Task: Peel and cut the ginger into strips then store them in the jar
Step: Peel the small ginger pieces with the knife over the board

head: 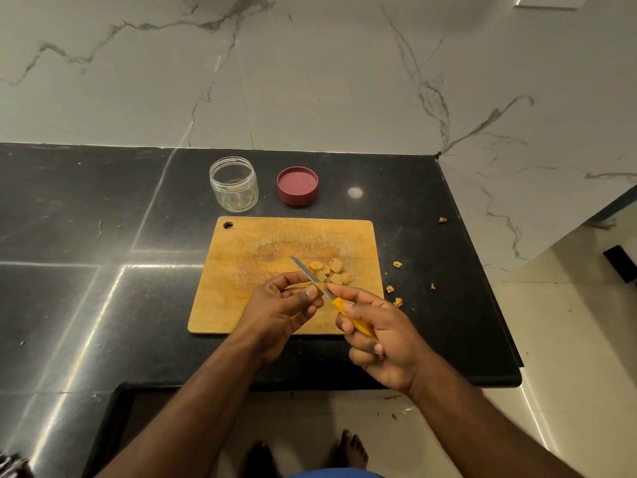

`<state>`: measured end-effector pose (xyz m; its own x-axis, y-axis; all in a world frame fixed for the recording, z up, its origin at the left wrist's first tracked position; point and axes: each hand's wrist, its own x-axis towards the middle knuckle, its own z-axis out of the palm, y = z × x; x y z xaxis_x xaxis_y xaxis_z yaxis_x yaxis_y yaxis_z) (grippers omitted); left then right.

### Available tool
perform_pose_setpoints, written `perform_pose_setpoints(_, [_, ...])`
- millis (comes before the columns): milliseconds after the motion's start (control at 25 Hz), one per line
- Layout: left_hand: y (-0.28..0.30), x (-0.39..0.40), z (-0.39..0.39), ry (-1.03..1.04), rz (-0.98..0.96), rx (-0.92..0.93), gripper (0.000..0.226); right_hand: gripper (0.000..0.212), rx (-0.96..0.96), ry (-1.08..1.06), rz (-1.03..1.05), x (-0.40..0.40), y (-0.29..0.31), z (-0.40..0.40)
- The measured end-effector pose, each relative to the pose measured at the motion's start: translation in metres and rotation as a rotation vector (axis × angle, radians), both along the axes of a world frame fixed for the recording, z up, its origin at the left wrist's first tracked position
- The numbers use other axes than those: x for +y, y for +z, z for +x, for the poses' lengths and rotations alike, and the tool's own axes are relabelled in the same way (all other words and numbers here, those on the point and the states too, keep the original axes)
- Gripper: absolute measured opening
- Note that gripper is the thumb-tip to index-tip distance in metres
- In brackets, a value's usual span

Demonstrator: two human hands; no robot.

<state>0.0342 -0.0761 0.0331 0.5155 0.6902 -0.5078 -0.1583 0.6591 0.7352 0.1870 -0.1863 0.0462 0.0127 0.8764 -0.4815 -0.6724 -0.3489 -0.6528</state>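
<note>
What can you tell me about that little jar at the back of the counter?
The jar is small, round and clear, plastic by the look of it, with a threaded rim. It stands upright and open on the black counter, behind the cutting board's far left corner. It looks empty. Its dark red lid lies just to its right, not touching. Neither hand touches it.

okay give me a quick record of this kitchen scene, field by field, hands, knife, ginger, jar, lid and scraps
left hand: pinching at the knife blade
right hand: gripping the yellow handle
knife: held over the cutting board
ginger slices: piled on the board
jar: open, empty, behind the board
lid: beside the jar, apart
scraps: scattered on the counter, right of the board
</note>
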Motion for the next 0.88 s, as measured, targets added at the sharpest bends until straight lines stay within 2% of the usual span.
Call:
perform_pose_setpoints(80, [0.0, 0.001, -0.001, -0.027, 0.017, 0.01, 0.044, 0.036, 0.012, -0.05, 0.004, -0.002, -0.001, 0.004])
perform_pose_setpoints(160, [-0.001, 0.002, -0.003, -0.038, 0.016, 0.018, 0.038, 0.036, -0.071, -0.099, 0.009, -0.005, 0.0, 0.013])
perform_pose_setpoints(280, [-0.004, 0.002, -0.006, -0.052, 0.018, 0.046, 0.031, 0.044, -0.346, -0.171, -0.003, -0.01, 0.007, 0.028])
perform_pose_setpoints(400, [-0.007, 0.001, -0.006, -0.057, 0.033, 0.082, 0.03, 0.057, -0.653, -0.172, -0.104, -0.013, 0.005, 0.043])
perform_pose_setpoints(560, [-0.009, -0.001, -0.005, -0.061, 0.042, 0.11, 0.028, 0.049, -0.974, -0.09, -0.192, -0.016, -0.003, 0.055])
perform_pose_setpoints(680, [-0.01, -0.002, -0.004, -0.062, 0.062, 0.143, 0.027, 0.049, -1.04, -0.056, -0.189, -0.016, -0.003, 0.053])
perform_pose_setpoints(880, [-0.014, 0.002, -0.007, -0.034, 0.088, 0.198, 0.023, 0.064, -1.022, -0.06, -0.169, -0.014, 0.0, 0.046])
